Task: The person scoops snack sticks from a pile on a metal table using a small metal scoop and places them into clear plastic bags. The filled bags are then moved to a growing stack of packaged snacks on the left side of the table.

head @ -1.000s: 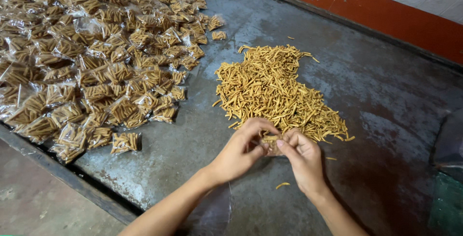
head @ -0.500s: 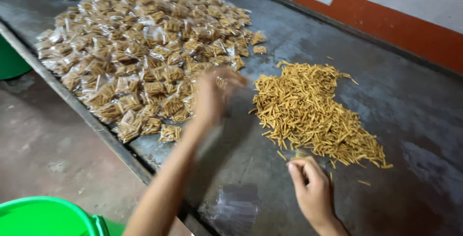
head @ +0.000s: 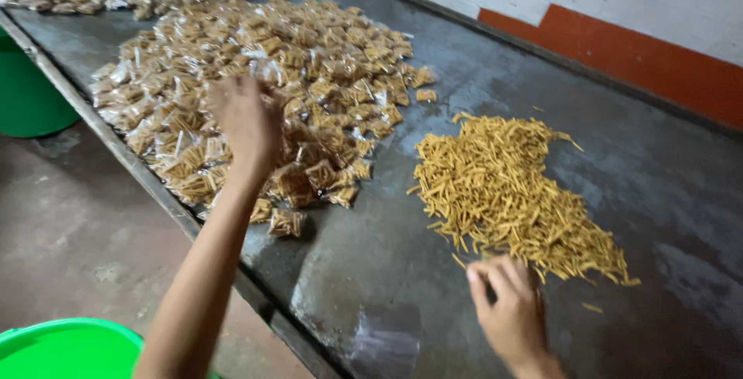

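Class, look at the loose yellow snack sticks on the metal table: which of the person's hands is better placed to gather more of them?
Likely the right hand: it rests at the near edge of the loose sticks. The left hand is raised over the packets.

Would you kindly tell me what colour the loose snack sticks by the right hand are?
Golden yellow, seen in the head view: the loose sticks by the right hand.
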